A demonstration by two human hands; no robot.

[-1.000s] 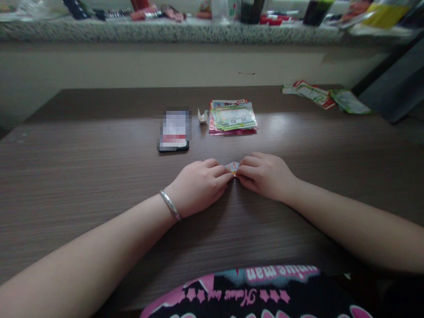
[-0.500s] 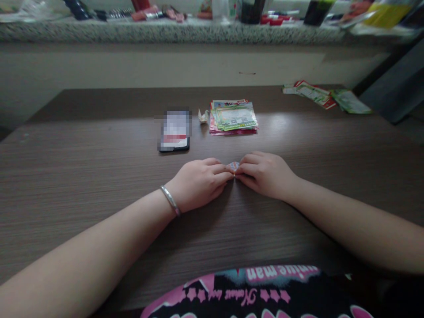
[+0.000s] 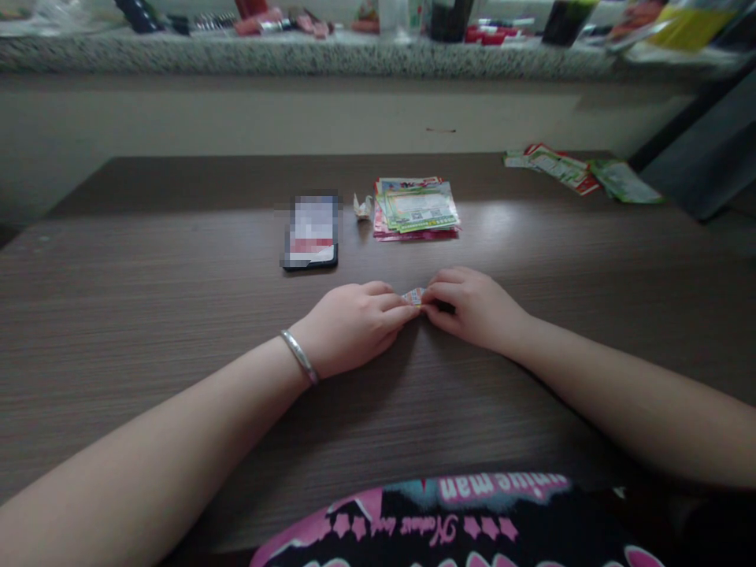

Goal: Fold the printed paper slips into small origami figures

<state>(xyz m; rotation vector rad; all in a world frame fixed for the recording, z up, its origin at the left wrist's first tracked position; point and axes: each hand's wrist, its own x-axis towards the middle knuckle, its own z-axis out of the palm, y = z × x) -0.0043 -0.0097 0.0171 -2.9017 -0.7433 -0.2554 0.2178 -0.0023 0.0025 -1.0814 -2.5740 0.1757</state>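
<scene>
A small piece of patterned paper (image 3: 414,296) lies between my hands near the middle of the table, its ends covered by my fingers. My left hand (image 3: 358,327), with a silver bangle at the wrist, is closed and pinches the paper's left and near side. On the other side, my right hand (image 3: 472,305) grips the right end between thumb and fingertips. Beyond them stands a little folded paper figure (image 3: 362,208), just left of a stack of colourful printed packets (image 3: 416,211).
Left of the paper figure lies a phone (image 3: 312,232) with a blurred screen on the brown wooden table (image 3: 147,315). More flat packets (image 3: 564,169) are at the far right. A granite sill (image 3: 331,57) behind holds bottles, cups and clutter.
My right thumb has drawn a little away from its fingers, so a gap shows between them. The paper between my hands has shifted slightly left, its visible shape altered.
</scene>
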